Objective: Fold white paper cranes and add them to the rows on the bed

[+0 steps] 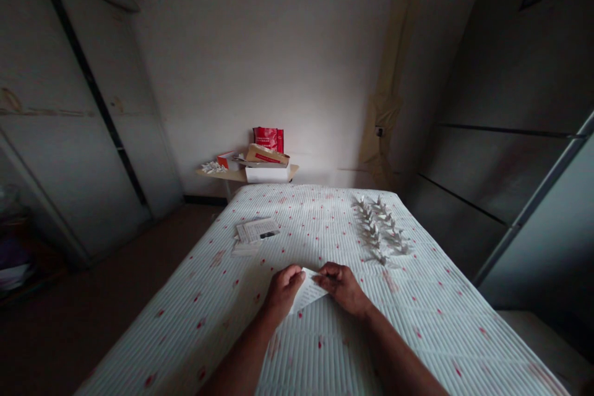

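Observation:
A small folded piece of printed white paper (307, 294) is held between my two hands, just above the quilted bed cover (320, 341). My left hand (284, 288) pinches its left edge between thumb and fingers. On the other side, my right hand (342, 286) grips the upper right part, fingers curled over it. Several folded paper figures (378, 229) stand in rows on the cover to the right. Farther left lies a stack of printed paper sheets (256, 231).
Beyond the bed, a small table (234, 175) bears a white box (268, 173), a red bag (273, 138) and a pile of white folded pieces (213, 167). Tall cabinets (492, 105) flank the bed. A wall socket (379, 131) is at the back.

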Action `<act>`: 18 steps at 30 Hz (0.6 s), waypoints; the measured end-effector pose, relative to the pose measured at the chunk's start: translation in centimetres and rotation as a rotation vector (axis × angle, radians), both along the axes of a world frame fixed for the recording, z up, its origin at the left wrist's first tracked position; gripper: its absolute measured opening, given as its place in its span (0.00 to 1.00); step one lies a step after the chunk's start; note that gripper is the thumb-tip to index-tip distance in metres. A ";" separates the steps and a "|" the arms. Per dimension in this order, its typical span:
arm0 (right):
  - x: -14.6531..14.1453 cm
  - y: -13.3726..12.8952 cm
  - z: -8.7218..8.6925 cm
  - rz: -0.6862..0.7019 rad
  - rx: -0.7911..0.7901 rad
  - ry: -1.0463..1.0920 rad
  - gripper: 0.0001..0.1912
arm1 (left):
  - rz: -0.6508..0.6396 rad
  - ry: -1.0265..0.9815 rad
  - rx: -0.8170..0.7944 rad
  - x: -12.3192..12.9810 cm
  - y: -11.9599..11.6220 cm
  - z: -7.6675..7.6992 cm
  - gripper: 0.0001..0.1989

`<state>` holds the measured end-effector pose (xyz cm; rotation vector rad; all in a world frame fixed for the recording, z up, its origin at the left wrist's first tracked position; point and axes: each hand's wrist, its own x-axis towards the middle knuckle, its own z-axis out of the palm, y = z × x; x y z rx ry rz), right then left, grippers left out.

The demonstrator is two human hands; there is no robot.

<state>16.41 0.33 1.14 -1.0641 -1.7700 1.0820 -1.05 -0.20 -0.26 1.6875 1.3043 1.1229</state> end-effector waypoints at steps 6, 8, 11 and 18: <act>1.1 -0.4 0.7 -0.099 0.148 -0.423 0.11 | 0.084 0.322 0.087 0.2 0.3 -0.1 0.14; 1.3 -0.7 1.0 -0.120 0.173 -0.564 0.09 | 0.057 0.507 0.112 0.2 0.6 0.2 0.14; 1.1 -1.0 1.5 -0.120 0.212 -0.671 0.09 | -0.024 0.763 0.206 0.3 1.2 0.7 0.12; 0.6 -1.1 0.9 -0.180 0.234 -0.779 0.05 | -0.038 1.000 0.459 0.9 1.4 1.0 0.09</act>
